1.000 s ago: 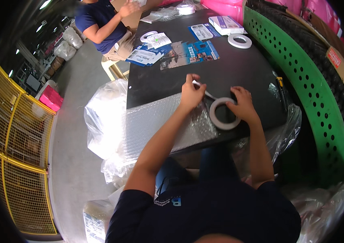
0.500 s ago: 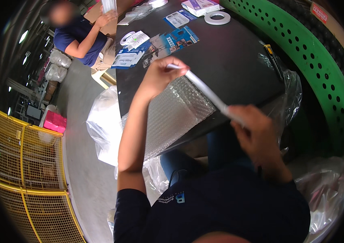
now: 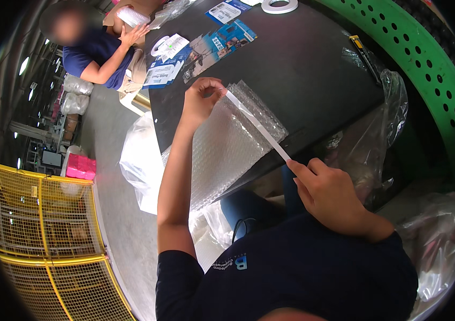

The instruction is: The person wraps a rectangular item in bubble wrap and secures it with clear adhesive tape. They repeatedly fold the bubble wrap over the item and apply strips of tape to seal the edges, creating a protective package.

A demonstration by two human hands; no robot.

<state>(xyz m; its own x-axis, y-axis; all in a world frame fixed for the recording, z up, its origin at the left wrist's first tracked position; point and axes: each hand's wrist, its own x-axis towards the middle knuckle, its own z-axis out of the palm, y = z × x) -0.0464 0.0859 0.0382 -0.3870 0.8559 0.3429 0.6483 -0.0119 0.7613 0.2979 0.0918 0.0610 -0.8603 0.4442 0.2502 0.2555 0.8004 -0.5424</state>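
A narrow strip of white tape [image 3: 259, 127] is stretched slantwise between my two hands, over the bubble wrap pouches [image 3: 219, 144] near the table's front left edge. My left hand [image 3: 202, 100] pinches its upper end close to the pouches' far corner. At the lower end, past the pouches' right side, my right hand [image 3: 328, 193] grips the tape between thumb and fingers. Along the pouches' open-looking edge, the tape lies very near or on the film; whether it sticks there, I cannot tell.
On the black table [image 3: 313, 80] are a yellow and black cutter knife [image 3: 365, 60], a white tape roll [image 3: 279, 5], another roll [image 3: 159, 46] and printed leaflets [image 3: 221, 44]. Clear plastic [image 3: 377, 134] hangs at the right, by a green perforated panel [image 3: 425, 64]. A co-worker [image 3: 99, 53] handles a white bundle.
The tape has come down toward the pouches, and my right hand has moved lower. The view has shifted slightly. The co-worker's white bundle has tipped from upright to slanting.
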